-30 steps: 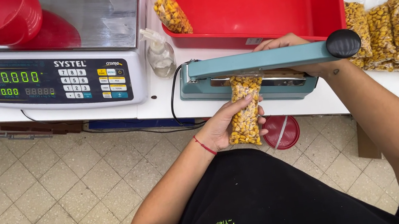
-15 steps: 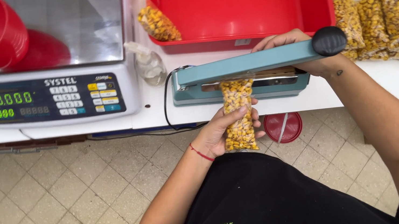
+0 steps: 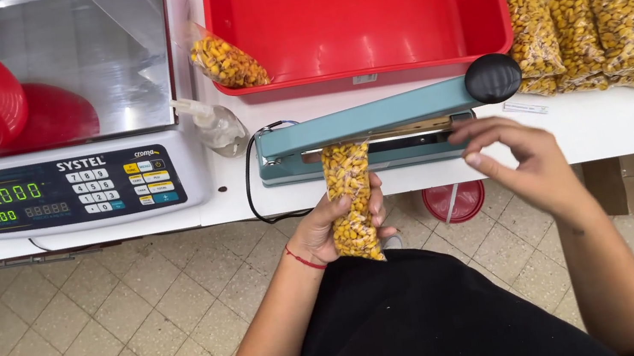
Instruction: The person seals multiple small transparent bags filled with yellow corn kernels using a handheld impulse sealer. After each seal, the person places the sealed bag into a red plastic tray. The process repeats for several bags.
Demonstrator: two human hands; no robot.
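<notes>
Here, from the head camera, I look down at a white worktop [image 3: 629, 123]. My left hand [image 3: 326, 228] has its fingers wrapped round a slim bag [image 3: 352, 202] of yellow kernels, its top tucked under the arm of a teal sealer [image 3: 365, 130] at the worktop's front edge. My right hand [image 3: 526, 158] hovers just off the sealer's black knob [image 3: 493, 78], fingers loosely spread and empty. To the right lies a row of filled bags [image 3: 611, 22]; the red bin [image 3: 354, 6] behind looks empty, with one more bag [image 3: 227, 62] beside it. I judge the batch well along. A scale [image 3: 59, 193] crowds the left; tiled floor [image 3: 100, 329] lies open below.
</notes>
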